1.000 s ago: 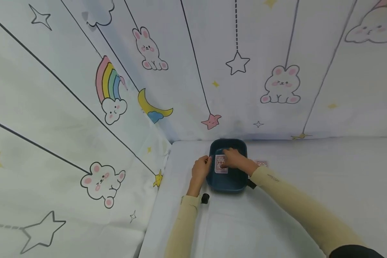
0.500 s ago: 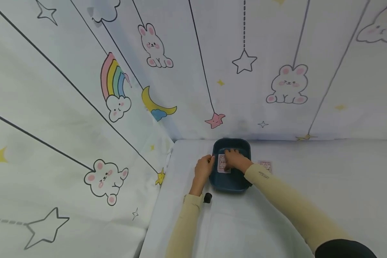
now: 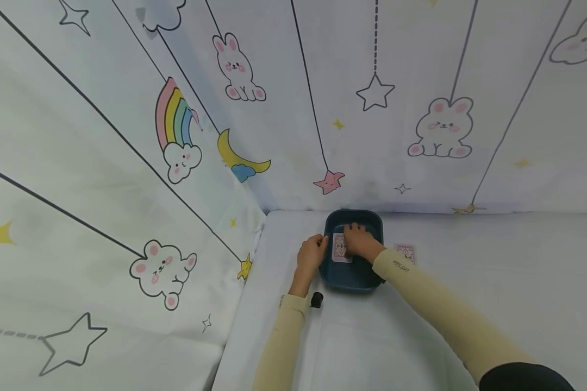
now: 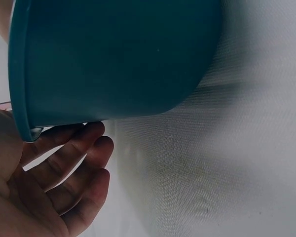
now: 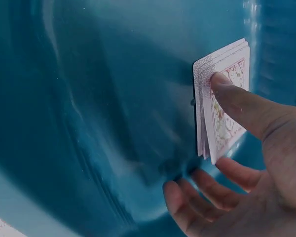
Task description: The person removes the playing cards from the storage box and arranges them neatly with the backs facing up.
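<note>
A dark teal plastic basin [image 3: 350,282] stands on the white table. In it lies a small, slightly fanned stack of red-backed playing cards [image 5: 231,79]. My right hand [image 3: 363,241] reaches into the basin. Its thumb lies on the top card, and its curled fingers sit along the stack's edge, the index fingertip at a corner. At the basin's left side my left hand [image 3: 311,253] grips the rim. In the left wrist view its bent fingers [image 4: 84,143] lie against the outer wall, while the thumb is hidden.
Right of the basin, another red-backed card or stack [image 3: 405,252] lies on the table, partly covered by the right sleeve [image 3: 435,293]. A black object [image 3: 316,300] is by the left wrist. A wall sheet with cartoon rabbits and stars [image 3: 372,136] rises directly behind the basin.
The head view has shifted, so the whole scene sits slightly farther right. Both hands keep their places at the rim and the cards; my right forearm has moved slightly.
</note>
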Tool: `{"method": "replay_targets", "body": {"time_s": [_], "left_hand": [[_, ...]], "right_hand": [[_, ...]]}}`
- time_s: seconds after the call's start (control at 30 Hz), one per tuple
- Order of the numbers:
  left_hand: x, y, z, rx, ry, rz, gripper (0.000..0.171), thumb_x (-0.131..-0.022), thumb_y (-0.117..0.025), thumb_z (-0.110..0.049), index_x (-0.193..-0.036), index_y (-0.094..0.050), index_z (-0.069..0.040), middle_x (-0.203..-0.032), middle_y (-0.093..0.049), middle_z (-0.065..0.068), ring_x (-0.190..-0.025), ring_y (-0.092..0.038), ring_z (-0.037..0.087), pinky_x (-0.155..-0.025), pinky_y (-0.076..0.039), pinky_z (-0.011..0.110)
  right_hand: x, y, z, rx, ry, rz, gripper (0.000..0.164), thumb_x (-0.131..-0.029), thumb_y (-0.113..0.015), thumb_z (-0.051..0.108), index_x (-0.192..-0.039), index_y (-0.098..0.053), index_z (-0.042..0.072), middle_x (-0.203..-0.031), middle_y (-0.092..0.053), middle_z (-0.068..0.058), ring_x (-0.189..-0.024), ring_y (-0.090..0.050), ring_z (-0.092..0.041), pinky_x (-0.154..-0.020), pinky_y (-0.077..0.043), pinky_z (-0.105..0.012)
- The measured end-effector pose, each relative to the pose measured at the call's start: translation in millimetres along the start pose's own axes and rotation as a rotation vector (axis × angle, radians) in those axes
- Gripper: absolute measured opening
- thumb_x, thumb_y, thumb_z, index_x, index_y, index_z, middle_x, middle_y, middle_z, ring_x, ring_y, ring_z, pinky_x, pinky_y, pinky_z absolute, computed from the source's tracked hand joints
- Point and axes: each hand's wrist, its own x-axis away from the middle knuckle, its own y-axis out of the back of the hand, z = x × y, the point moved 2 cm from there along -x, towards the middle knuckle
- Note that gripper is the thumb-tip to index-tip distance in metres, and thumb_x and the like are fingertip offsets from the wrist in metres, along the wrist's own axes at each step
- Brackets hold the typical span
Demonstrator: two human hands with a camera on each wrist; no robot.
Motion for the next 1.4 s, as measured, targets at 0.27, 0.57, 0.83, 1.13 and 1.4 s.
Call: {"method": "replay_targets", "body": {"time_s": [0.27,0.57,0.83,1.13,1.4], "left_hand": [[1.5,0.2,-1.9,0.004,0.001,0.007,0.035,-0.105,-0.052,-0.035,-0.079,-0.060,-0.012,-0.068,-0.055,0.000,-0.056,-0.047,0.014,-0.051,-0.033,0.027],[1.2,-1.0,-0.7,0.010,-0.009,-0.001,0.036,-0.106,-0.050,-0.035,-0.078,-0.058,-0.012,-0.067,-0.054,0.001,-0.054,-0.046,0.014,-0.049,-0.033,0.027],[2.8,-0.9,-0.9,0.015,-0.003,0.008,0.035,-0.106,-0.050,-0.035,-0.081,-0.059,-0.012,-0.070,-0.057,0.002,-0.057,-0.048,0.014,-0.051,-0.035,0.027],[3.4,-1.7,-2.3,0.014,0.023,0.010,0.035,-0.106,-0.049,-0.036,-0.083,-0.060,-0.012,-0.068,-0.056,0.001,-0.056,-0.050,0.013,-0.051,-0.035,0.026],[2.4,-2.9,-2.2,-0.002,0.019,0.002,0.034,-0.106,-0.050,-0.036,-0.085,-0.062,-0.011,-0.071,-0.055,0.002,-0.058,-0.048,0.014,-0.052,-0.035,0.026]], "right_hand": [[2.3,-2.8,-1.7,0.024,0.058,-0.115,0.077,-0.089,-0.076,0.017,-0.146,-0.031,-0.007,-0.139,-0.046,-0.035,-0.127,-0.048,-0.052,-0.103,-0.042,-0.061],[9.6,0.4,-4.7,-0.203,0.095,-0.095,0.060,-0.098,-0.053,0.003,-0.148,-0.023,-0.009,-0.096,-0.066,-0.023,-0.069,-0.064,-0.028,-0.058,-0.047,-0.036],[18.3,3.6,-12.6,-0.410,0.147,-0.085,0.026,-0.099,-0.054,0.002,-0.120,-0.039,0.002,-0.099,-0.063,-0.019,-0.075,-0.060,-0.023,-0.064,-0.048,-0.032],[26.7,9.1,-25.4,-0.453,0.181,-0.116,0.032,-0.100,-0.056,0.008,-0.129,-0.043,0.002,-0.096,-0.061,-0.016,-0.074,-0.058,-0.022,-0.065,-0.046,-0.033],[36.0,13.3,-33.7,-0.545,0.200,-0.129,0.034,-0.099,-0.058,0.010,-0.131,-0.050,0.001,-0.094,-0.066,-0.015,-0.073,-0.059,-0.019,-0.064,-0.047,-0.030]]}}
